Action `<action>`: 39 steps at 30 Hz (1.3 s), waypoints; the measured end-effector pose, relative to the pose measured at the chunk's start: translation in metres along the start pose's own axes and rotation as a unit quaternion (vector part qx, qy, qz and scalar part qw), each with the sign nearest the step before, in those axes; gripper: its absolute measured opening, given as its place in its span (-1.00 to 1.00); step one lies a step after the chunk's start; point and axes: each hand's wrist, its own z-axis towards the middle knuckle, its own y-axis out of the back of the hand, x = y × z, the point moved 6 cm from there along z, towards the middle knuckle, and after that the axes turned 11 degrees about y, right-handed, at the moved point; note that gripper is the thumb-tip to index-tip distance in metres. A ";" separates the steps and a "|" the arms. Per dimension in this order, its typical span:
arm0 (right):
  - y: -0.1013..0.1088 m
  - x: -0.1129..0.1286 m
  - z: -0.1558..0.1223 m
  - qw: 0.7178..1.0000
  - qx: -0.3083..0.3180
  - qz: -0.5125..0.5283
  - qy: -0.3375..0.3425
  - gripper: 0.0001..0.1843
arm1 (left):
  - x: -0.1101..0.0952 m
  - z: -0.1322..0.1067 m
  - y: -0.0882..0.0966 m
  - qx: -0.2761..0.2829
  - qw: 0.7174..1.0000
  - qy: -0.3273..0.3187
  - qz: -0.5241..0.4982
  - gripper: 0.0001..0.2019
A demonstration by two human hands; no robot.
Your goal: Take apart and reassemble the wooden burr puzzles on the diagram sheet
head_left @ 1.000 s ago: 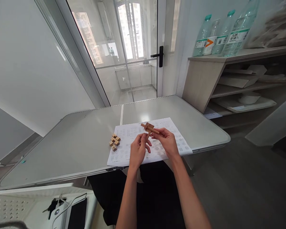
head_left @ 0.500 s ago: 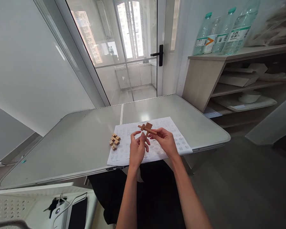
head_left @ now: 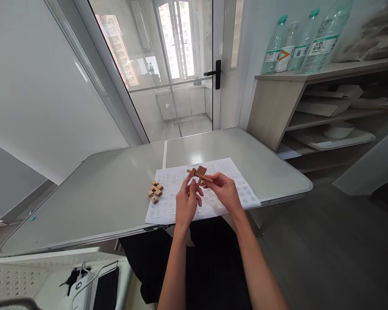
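Over the printed paper, both hands hold a brown wooden puzzle made of crossed pieces. A thin rod runs through it, a small rounded block sits near the rod's left end, and a flat squarish part stands up behind. My left hand is closed on the lower part, its index finger stretched up to the rounded block. My right hand pinches the rod's right end between thumb and fingers. To the left, a lighter wooden interlocking block puzzle rests at the paper's left edge, untouched.
The printed paper lies on a grey folding table. A white basket at lower left holds a power bank with a cable and a dark phone-like slab. Shelves with bottles stand at right, a glass door ahead.
My left index finger has straightened upward and now reaches the small rounded block on the rod. My right hand and the puzzle have hardly moved.
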 end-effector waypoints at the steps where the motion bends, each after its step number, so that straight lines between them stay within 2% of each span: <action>1: 0.000 0.000 0.000 1.000 -0.003 0.001 0.001 -0.66 | 0.000 0.000 0.000 -0.001 1.000 0.002 -0.003 -0.51; 7: -0.002 0.002 0.000 1.000 -0.026 0.001 0.009 -0.64 | -0.002 0.000 -0.001 -0.013 1.000 0.001 -0.008 -0.48; 13: -0.003 0.005 0.000 1.000 -0.012 0.001 -0.007 -0.61 | 0.000 0.000 0.000 -0.014 1.000 0.008 -0.023 -0.47; 22: -0.008 0.003 -0.001 1.000 0.010 -0.012 0.003 -0.64 | -0.001 0.000 0.000 0.002 0.997 0.023 -0.072 -0.50; 29: -0.007 0.001 -0.002 1.000 -0.012 -0.002 0.011 -0.65 | -0.004 -0.001 0.000 -0.018 0.999 0.015 -0.036 -0.54; 39: -0.006 0.006 -0.002 0.999 0.015 -0.033 0.008 -0.62 | -0.001 -0.001 0.003 -0.047 0.999 0.006 -0.010 -0.59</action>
